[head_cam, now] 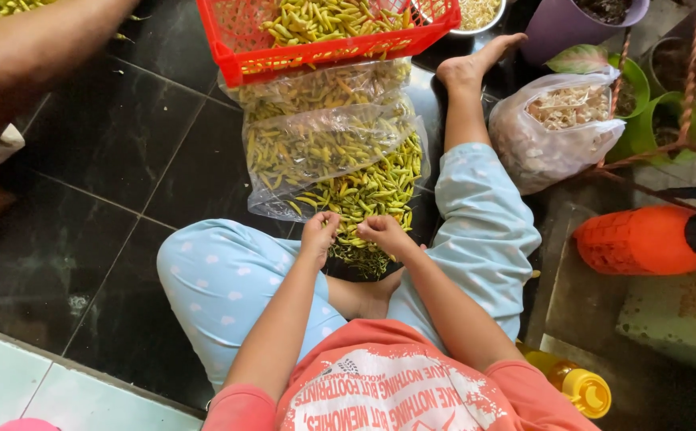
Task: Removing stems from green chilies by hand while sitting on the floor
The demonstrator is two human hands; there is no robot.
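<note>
Seated on a dark tiled floor (108, 144), legs in pale blue dotted trousers folded out to either side. Left hand (319, 232) and right hand (383, 232) close together, right over the near end of a pile of small green-yellow chilies (372, 195). Both curled in, fingertips pressed together, looks like pinching a chili or its stem each, but too small to tell exactly what's in there. Pile spread on a clear plastic sheet (262, 199) between the knees, with a little heap of darker green stems (361, 259) just at the near edge, below the hands.

Farther off, a clear plastic bag of more chilies (316, 144) lying on top of the pile, and past that a red plastic basket (240, 60) full of the same. Off to the right, a clear bag of pale garlic cloves (551, 132) by the outstretched foot, green pots (643, 112) beyond it, an orange ribbed container (639, 239) nearer. Yellow-capped bottle (583, 387) near right, by the hip. Someone else's arm (37, 44) across the far left corner.
</note>
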